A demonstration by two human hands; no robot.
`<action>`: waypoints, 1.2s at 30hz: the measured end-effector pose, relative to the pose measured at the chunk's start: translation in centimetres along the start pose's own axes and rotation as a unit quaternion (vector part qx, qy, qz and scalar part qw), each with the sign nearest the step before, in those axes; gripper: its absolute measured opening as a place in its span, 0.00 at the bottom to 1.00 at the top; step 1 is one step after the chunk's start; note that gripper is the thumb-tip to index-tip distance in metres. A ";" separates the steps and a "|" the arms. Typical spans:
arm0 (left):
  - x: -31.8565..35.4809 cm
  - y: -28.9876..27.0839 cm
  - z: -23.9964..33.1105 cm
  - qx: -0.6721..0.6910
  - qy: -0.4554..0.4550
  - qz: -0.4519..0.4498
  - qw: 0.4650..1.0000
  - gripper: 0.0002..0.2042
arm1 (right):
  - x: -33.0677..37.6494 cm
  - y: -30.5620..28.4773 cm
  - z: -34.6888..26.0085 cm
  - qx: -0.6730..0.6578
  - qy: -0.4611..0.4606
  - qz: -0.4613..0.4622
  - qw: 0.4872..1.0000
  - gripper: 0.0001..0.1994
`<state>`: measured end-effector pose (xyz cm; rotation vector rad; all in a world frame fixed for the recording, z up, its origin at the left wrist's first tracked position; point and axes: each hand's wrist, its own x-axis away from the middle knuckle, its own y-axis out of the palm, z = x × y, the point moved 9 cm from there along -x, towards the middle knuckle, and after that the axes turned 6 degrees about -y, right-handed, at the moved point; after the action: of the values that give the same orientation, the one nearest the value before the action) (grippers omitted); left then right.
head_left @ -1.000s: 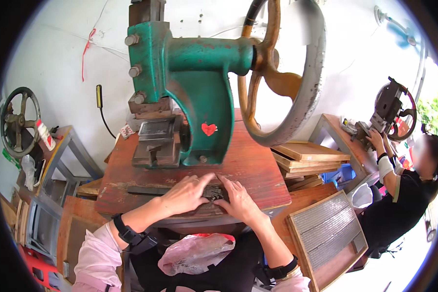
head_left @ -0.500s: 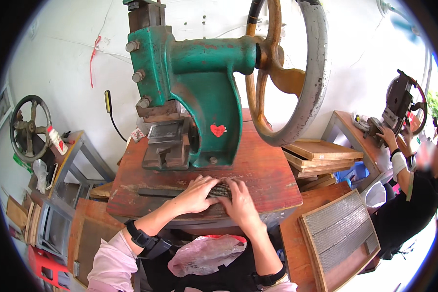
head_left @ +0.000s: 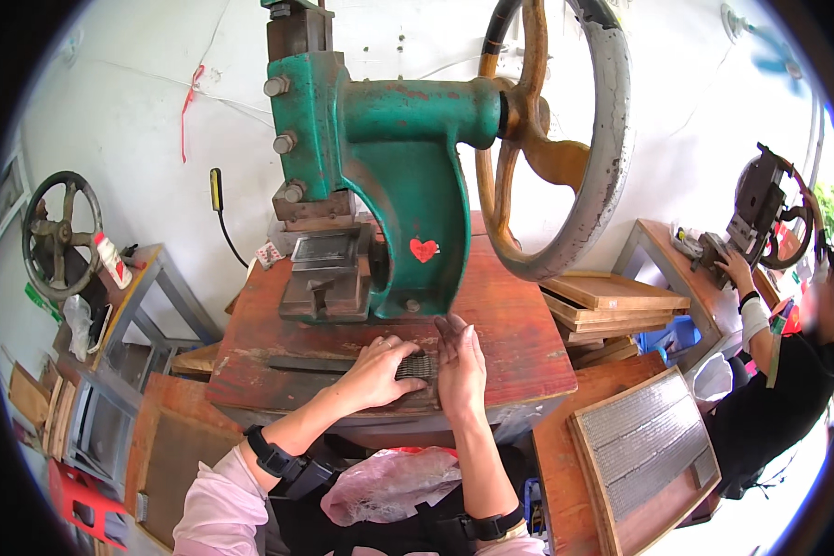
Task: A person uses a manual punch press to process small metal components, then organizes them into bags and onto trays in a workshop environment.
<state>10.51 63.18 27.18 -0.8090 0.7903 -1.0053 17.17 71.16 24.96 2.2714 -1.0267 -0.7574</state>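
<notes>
A small dark block of closely set rows (head_left: 417,367), apparently small metal strips, lies near the front edge of the red-brown wooden bench (head_left: 519,357). My left hand (head_left: 377,371) grips the block's left side, thumb along the near edge and fingers at the far edge. Beside its right side, my right hand (head_left: 461,366) stands on edge with fingers stretched out, palm turned toward the block and fingertips dark with grime. Behind both hands rises a green hand press (head_left: 408,176) with a large handwheel (head_left: 612,139). A long dark bar (head_left: 310,364) lies left of my left hand.
Right of the bench, a wooden tray (head_left: 579,445) holds many rows of small grey pieces. Another shallow tray (head_left: 153,445) lies at left. Stacked wooden trays (head_left: 612,292) stand behind at right. A co-worker (head_left: 778,398) works at another press (head_left: 760,204). A plastic bag (head_left: 389,486) rests before me.
My right hand has let go of the block's right side; its fingers have straightened and turned upward. My left hand stays at the block. The view has shifted slightly.
</notes>
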 end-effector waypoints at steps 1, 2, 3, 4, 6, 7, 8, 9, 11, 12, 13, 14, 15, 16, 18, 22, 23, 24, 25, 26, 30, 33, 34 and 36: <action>0.0 0.1 0.0 0.001 -0.001 0.001 1.000 0.30 | 0.1 0.5 0.4 0.008 0.010 -0.031 0.999 0.28; 0.0 -0.2 0.3 -0.018 0.012 0.027 0.999 0.29 | 0.1 1.0 0.7 0.017 0.020 -0.063 0.998 0.28; 0.2 -0.6 0.4 -0.037 0.024 0.052 0.998 0.28 | 0.4 2.0 0.8 -0.019 0.051 -0.088 0.995 0.29; 0.4 -0.8 0.3 -0.036 0.022 0.052 0.998 0.28 | 0.3 1.9 0.9 -0.019 0.053 -0.088 0.995 0.29; 0.7 -0.9 0.5 -0.022 0.026 0.024 0.999 0.27 | -0.1 0.2 0.3 -0.044 0.009 -0.007 0.999 0.28; 0.7 -0.8 0.4 -0.020 0.026 0.025 0.999 0.27 | 0.1 0.5 0.7 -0.045 0.024 -0.013 0.999 0.28; 0.7 -0.8 0.7 -0.040 0.041 0.041 0.998 0.28 | 0.2 0.9 1.8 0.012 0.039 -0.078 0.996 0.28; 0.9 -0.9 0.7 -0.062 0.054 0.056 0.995 0.29 | 0.4 1.4 2.1 0.015 0.059 -0.096 0.994 0.25; 1.2 -1.0 0.6 -0.046 0.053 0.038 0.997 0.30 | 0.9 2.0 1.6 0.018 0.080 -0.114 0.990 0.24; 1.3 -1.1 0.6 -0.031 0.054 0.021 0.998 0.31 | 1.1 2.3 0.7 0.124 0.056 -0.157 0.978 0.24; 1.7 -1.7 0.8 -0.031 0.053 0.022 0.998 0.31 | 1.3 2.6 -0.1 0.228 0.032 -0.197 0.953 0.25; 2.2 -2.0 0.5 -0.009 0.035 -0.008 0.999 0.31 | 1.4 2.7 -0.8 0.226 0.034 -0.201 0.953 0.25; 2.6 -2.1 0.0 0.014 0.017 -0.038 0.999 0.31 | 1.9 3.8 -1.4 0.388 -0.013 -0.281 0.877 0.27; 2.8 -2.3 -0.1 0.019 0.019 -0.040 0.999 0.31 | 2.6 4.4 -1.6 0.540 -0.061 -0.346 0.765 0.30; 3.2 -2.3 -0.4 0.063 0.038 -0.071 0.995 0.32 | 2.8 4.2 -2.0 0.561 -0.103 -0.344 0.746 0.31; 3.9 -3.1 -2.1 0.027 -0.021 -0.011 0.999 0.31 | 3.0 4.0 -1.9 0.565 -0.114 -0.340 0.743 0.28; 4.2 -3.2 -2.1 0.027 -0.025 -0.009 0.999 0.31 | 2.8 3.8 -1.8 0.553 -0.101 -0.326 0.760 0.27; 4.5 -3.2 -2.0 0.030 -0.030 -0.009 0.999 0.31 | 2.9 3.9 -1.9 0.555 -0.099 -0.328 0.758 0.27; 4.6 -3.2 -2.0 0.033 -0.035 -0.008 0.999 0.30 | 2.9 4.0 -2.2 0.568 -0.115 -0.322 0.749 0.26; 4.5 -3.0 -2.2 0.037 -0.036 -0.006 0.999 0.30 | 2.8 4.2 -2.4 0.580 -0.133 -0.316 0.739 0.26; 5.1 -3.5 -2.5 0.063 -0.008 0.039 0.997 0.29 | 2.9 4.9 -1.5 0.579 -0.115 -0.333 0.736 0.24; 5.9 -3.6 -1.5 0.071 0.058 0.074 0.993 0.30 | 3.0 4.7 -1.9 0.593 -0.114 -0.296 0.740 0.25; 6.2 -3.6 -1.5 0.079 0.057 0.057 0.994 0.30 | 3.2 5.3 -2.0 0.592 -0.122 -0.307 0.735 0.25; 7.0 -5.4 -1.2 0.091 0.070 0.096 0.989 0.32 | 2.8 5.9 -2.7 0.559 -0.124 -0.260 0.778 0.27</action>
<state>9.59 54.70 29.97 -0.5000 0.8660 -0.9525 17.64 66.25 29.99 3.6848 -1.1324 -0.7615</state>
